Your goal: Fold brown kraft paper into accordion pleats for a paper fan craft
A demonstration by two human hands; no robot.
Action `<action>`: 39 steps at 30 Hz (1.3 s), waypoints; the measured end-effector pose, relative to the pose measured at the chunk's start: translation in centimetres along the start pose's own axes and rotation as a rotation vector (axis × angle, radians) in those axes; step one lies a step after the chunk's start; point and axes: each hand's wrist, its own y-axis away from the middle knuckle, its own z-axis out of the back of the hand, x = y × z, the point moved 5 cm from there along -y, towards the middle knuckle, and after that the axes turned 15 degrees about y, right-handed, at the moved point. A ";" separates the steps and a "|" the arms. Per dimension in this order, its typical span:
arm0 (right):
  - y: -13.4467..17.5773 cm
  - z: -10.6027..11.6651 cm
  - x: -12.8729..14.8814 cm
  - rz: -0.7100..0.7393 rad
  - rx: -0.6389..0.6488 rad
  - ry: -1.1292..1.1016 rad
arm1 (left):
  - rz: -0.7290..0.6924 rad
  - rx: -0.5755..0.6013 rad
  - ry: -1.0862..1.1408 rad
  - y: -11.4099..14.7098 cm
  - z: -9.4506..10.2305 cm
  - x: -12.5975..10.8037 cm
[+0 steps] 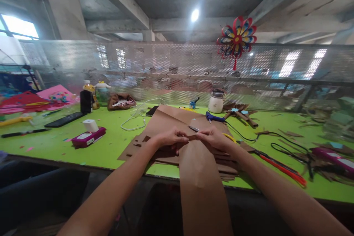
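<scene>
A long strip of brown kraft paper [203, 184] hangs over the table's front edge toward me. Its far end is pinched between my left hand [174, 138] and my right hand [212, 137], thumbs close together along that end. Under my hands lie several stacked sheets of brown paper [171, 118], some with small notches cut in their left edges. The metal tip of a pair of scissors [193, 128] shows just beyond my fingers, and a yellow handle [230, 137] sticks out past my right hand. My right wrist hides part of the stack.
A blue glue gun [215, 117] with a black cord lies behind my right hand. An orange utility knife [284, 169] is at the right, near paper scraps and a purple power strip [336, 159]. Another purple power strip [88, 137] with a white plug sits left. A lidded jar [216, 102] stands at the back.
</scene>
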 end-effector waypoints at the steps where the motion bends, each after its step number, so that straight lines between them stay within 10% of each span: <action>1: 0.0 -0.1 0.2 0.004 -0.004 0.002 | -0.020 -0.018 -0.035 0.0 0.0 -0.2; 8: 0.2 -0.4 1.6 -0.002 -0.083 0.081 | -0.239 -0.158 -0.254 -0.3 -0.5 -1.8; 30: 0.6 0.9 -1.2 -0.094 0.127 -0.201 | -0.048 -0.092 -0.252 1.1 0.5 -1.8; 39: 0.1 0.8 1.0 0.076 0.138 0.098 | -0.038 0.006 -0.090 0.6 -0.5 -0.6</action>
